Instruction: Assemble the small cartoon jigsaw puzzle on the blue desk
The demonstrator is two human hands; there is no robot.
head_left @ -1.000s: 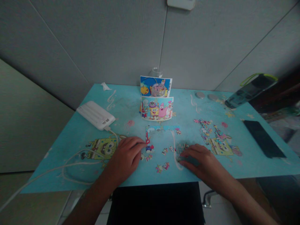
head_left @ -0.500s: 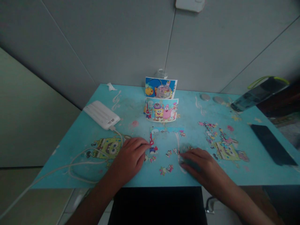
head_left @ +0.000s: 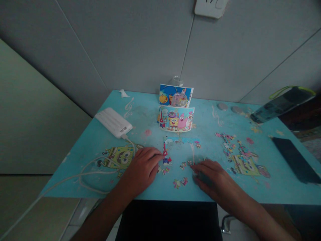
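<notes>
A partly joined jigsaw puzzle (head_left: pixel 167 161) lies flat on the blue table, forming a top strip and a left side. My left hand (head_left: pixel 144 167) is curled beside it, its fingertips closed at the red part of the left edge. To the right, my right hand (head_left: pixel 213 174) hovers low, with thumb and forefinger apart. The forefinger tip reaches a loose puzzle piece (head_left: pixel 190 163); whether it presses on it is hard to see. Nearer the table's front edge lie two joined-looking pieces (head_left: pixel 180 182). More pieces (head_left: pixel 165 170) sit by my left thumb.
Behind the puzzle stands a picture card (head_left: pixel 177 119) with cartoon figures. A heap of puzzle pieces (head_left: pixel 228 144) spreads at the right, near a dark phone (head_left: pixel 293 159) and a tilted bottle (head_left: pixel 278 105). A white power bank (head_left: pixel 114 123) trails a cable (head_left: pixel 87 173) on the left.
The whole view has shifted slightly, so the table sits a little farther right and lower. My right forefinger has moved slightly left, closer to the loose piece. My left hand stays at the puzzle's edge.
</notes>
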